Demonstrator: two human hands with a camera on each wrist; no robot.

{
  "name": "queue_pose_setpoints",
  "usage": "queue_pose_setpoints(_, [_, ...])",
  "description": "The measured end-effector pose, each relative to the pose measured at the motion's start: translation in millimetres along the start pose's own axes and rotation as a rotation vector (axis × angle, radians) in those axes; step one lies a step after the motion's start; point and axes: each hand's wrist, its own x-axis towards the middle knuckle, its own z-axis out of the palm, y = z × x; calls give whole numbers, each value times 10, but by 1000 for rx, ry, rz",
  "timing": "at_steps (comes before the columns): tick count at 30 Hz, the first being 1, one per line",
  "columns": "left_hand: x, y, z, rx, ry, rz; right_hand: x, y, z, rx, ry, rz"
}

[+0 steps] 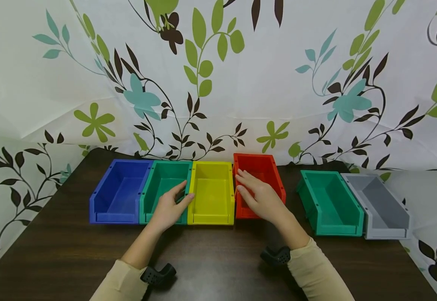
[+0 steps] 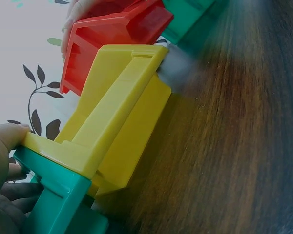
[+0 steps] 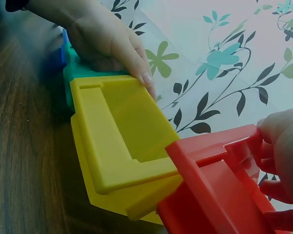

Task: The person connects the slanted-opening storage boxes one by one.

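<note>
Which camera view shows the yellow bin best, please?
The head view: there the yellow bin shows nearly whole, its interior visible down to the floor. The left wrist view shows mainly its front and rim; in the right wrist view, the red bin covers part of it.

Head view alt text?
A person's left hand over a green bin beside a yellow bin, right hand over a red bin. Blue bin at far left; second green bin and gray bin at right; dark table beneath.
</note>
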Motion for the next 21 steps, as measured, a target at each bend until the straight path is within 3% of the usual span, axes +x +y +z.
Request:
queue_pose_setpoints(11, [4, 7, -6, -13, -6, -1, -7, -16, 27, 2, -42, 39])
queue_pose_setpoints(21, [-9, 10, -18, -27, -13, -6, -54, 62, 169, -4, -83, 50])
